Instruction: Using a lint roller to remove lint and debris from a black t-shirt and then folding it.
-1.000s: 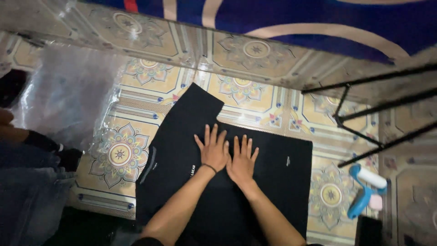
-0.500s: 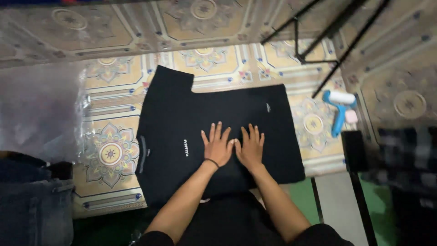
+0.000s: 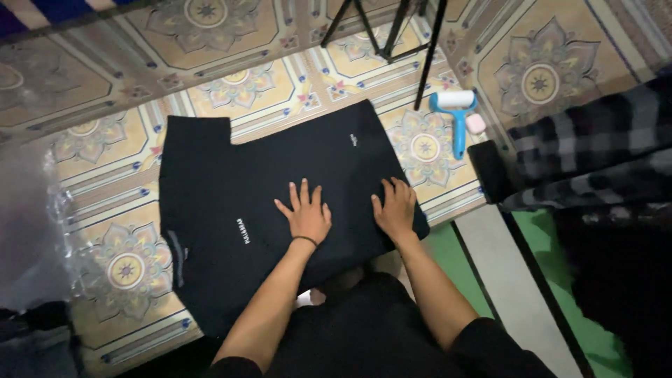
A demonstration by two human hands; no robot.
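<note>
Lowest in the frame are the person's two bare forearms, reaching up from a dark lap toward the middle of the picture. The left hand [image 3: 306, 213] lies flat on a black shirt [image 3: 245, 203], fingers [image 3: 304, 190] spread wide and gripping nothing; a thin dark band circles its wrist. The right hand [image 3: 395, 208] presses palm-down just beside the shirt's right edge, its fingers closer together and likewise empty. Both palms seem set to pin the cloth flat against the tiled floor [image 3: 210, 91].

The shirt fills the centre of the frame, spread flat, its long axis running from lower left to upper right. A sleeve sticks out toward the upper left, and the collar appears to lie at the left edge, though the dark cloth makes that hard to tell.

Left of the shirt lies a crumpled clear plastic bag [image 3: 28, 224]. Right of it, dark checked cloth [image 3: 595, 161] covers the edge of the frame. Farther up, a blue-handled lint roller [image 3: 457, 115] rests on the tiles, and beyond it stand the black legs of a tripod [image 3: 392, 31].
</note>
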